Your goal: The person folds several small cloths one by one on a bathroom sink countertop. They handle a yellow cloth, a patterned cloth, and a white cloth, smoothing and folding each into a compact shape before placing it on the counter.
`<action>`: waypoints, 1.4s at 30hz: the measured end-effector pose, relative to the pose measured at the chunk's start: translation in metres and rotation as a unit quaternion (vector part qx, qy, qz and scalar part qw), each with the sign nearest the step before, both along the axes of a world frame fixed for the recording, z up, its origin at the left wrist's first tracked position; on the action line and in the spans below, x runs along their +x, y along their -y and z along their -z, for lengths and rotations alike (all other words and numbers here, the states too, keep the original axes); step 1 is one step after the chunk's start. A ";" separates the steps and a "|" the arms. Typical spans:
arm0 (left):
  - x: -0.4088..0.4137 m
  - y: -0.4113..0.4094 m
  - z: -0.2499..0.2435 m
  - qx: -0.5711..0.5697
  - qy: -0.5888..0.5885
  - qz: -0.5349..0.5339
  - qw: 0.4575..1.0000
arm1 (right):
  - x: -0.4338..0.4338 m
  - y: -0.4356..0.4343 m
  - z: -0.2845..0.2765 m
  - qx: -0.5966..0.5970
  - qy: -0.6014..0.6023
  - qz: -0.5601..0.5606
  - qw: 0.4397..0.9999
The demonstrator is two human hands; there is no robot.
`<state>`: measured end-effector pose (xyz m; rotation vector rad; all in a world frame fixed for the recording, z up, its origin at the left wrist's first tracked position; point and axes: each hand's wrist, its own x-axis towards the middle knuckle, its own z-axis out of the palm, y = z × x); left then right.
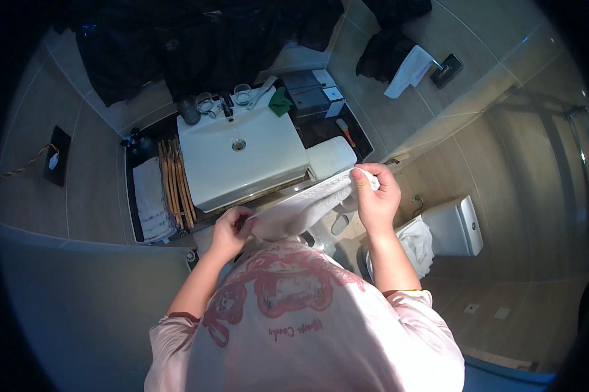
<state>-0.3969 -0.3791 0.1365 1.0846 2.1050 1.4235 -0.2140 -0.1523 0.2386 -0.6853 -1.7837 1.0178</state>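
Observation:
A white towel (301,208) hangs stretched between my two hands, in front of my waist. My left hand (233,229) pinches its lower left corner, near the front of the sink. Higher up, my right hand (380,193) grips the other end between thumb and fingers, and the cloth bunches there. Just beyond that hand, a rolled white towel (332,157) lies on the counter against the sink. The towel's lower part is partly hidden by my shirt.
Before me is a white sink (240,166) with a faucet (227,109). Wooden hangers (175,181) and folded towels (152,201) lie left of it. Boxes (311,95) and a green cloth (279,102) sit at its right. A toilet (453,228) with white cloth (416,247) on it stands right.

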 end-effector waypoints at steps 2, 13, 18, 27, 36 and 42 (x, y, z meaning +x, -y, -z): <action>0.003 0.003 0.002 0.025 0.027 -0.016 0.999 | 0.000 0.000 -0.003 0.069 0.038 0.007 0.997; 0.016 -0.034 -0.054 0.081 -0.109 0.168 0.976 | -0.031 0.051 0.014 0.063 0.212 -0.330 0.918; 0.024 -0.020 -0.048 0.039 -0.057 0.119 0.990 | -0.027 0.048 0.022 0.072 0.298 -0.329 0.894; 0.009 -0.001 -0.015 0.012 -0.082 0.030 0.996 | -0.028 0.036 0.001 0.100 0.130 -0.213 0.963; -0.002 0.007 -0.028 -0.054 -0.053 -0.004 0.997 | -0.022 0.008 -0.001 0.062 0.138 -0.077 0.986; -0.023 0.020 -0.047 -0.078 -0.167 0.048 0.982 | -0.014 -0.009 0.007 0.100 0.153 -0.032 0.983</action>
